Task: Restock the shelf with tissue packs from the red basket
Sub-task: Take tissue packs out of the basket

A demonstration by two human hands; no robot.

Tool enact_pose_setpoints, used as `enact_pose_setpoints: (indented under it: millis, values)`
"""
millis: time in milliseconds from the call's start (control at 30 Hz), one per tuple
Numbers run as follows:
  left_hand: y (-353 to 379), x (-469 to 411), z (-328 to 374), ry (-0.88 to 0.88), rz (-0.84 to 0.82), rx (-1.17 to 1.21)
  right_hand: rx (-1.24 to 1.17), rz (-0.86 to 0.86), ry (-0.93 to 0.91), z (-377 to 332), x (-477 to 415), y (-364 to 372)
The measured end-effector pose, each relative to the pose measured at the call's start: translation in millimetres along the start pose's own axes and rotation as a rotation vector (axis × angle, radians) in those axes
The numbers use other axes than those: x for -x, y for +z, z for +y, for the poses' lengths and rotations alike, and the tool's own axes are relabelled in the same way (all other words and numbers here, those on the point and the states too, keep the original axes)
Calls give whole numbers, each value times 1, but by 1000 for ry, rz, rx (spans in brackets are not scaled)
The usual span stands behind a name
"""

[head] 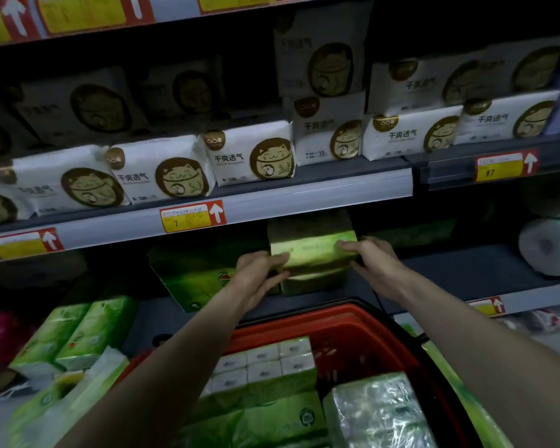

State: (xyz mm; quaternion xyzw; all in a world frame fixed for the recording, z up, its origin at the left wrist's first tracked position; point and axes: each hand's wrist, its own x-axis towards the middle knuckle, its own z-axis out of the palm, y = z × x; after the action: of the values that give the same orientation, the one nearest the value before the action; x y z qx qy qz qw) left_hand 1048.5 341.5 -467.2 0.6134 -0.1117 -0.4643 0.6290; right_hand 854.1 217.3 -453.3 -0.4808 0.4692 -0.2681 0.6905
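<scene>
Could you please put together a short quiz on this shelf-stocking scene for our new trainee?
1. True or false: the red basket holds tissue packs.
2. Which hands hold the green tissue pack on the shelf? A: left only. B: right only. C: both.
3. Fill in: the price tag nearest above that pack reads ___.
Key: 1 true. 2 C, the left hand and the right hand. 3 7.

Bottom edge cuts off the red basket [337,314].

White cat-printed packs [246,156] up top — paper roll [547,247] far right.
</scene>
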Motion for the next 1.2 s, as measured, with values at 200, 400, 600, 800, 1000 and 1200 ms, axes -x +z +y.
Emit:
enact_pose_setpoints:
  millis: [200, 400, 600, 800, 1000, 1200]
  values:
    - [4, -6, 1, 22, 77, 9, -47, -137, 55, -5, -3, 4]
    - [11, -1, 5, 72, 121, 31, 3, -28, 44, -7, -1, 6]
    - [17, 7, 9, -14, 107, 114, -65, -122, 80, -10, 12, 10]
    - [20, 12, 16, 19, 32, 151, -16, -242, 15, -18, 20, 17]
    - [20, 12, 22, -5, -20, 129, 93, -266, 4, -8, 12, 12]
    - [23, 16, 31, -10, -95, 109, 136, -196, -65, -7, 3, 10]
